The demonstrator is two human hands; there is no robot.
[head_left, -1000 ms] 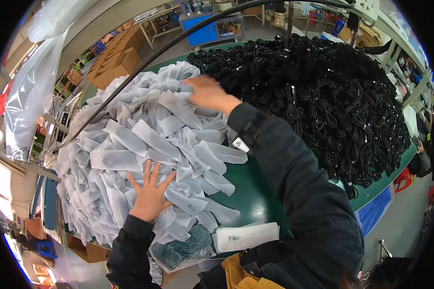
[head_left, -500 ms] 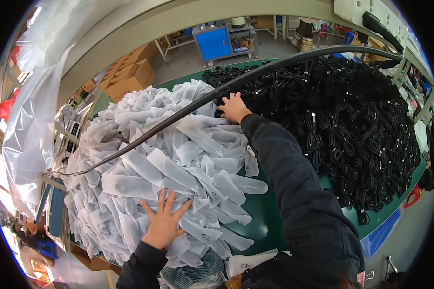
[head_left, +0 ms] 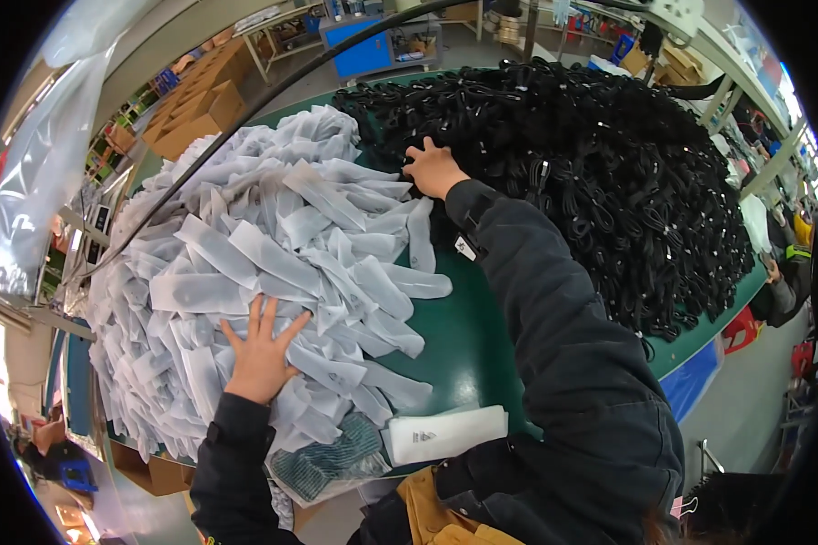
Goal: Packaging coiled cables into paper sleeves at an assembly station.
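Note:
A large heap of translucent white sleeve-like pouches (head_left: pixel 204 292) covers the left half of the table. My left hand (head_left: pixel 262 356) lies on its near part, fingers spread, palm down. To the right is a broad heap of coiled black cables (head_left: pixel 609 191), with shiny plug ends showing here and there. My right hand (head_left: pixel 434 170) reaches to its left edge, where the two heaps come close together. The fingers there are apart and bent slightly, and I see nothing held in them. Their tips touch or hover by the cables; I cannot tell which.
The green tabletop (head_left: pixel 468 341) shows between the heaps. Near its front edge lie flat white pouches (head_left: pixel 450 434) and a striped grey-green cloth (head_left: pixel 332 459). A black hose (head_left: pixel 273 86) arches over the far left. Cardboard boxes (head_left: pixel 200 118) and a blue cabinet (head_left: pixel 359 47) stand beyond.
The whole view has shifted, so the heaps sit higher and further left. My right hand has moved a little right, off the pouches' edge to the cables. My left hand stays spread on the pouches.

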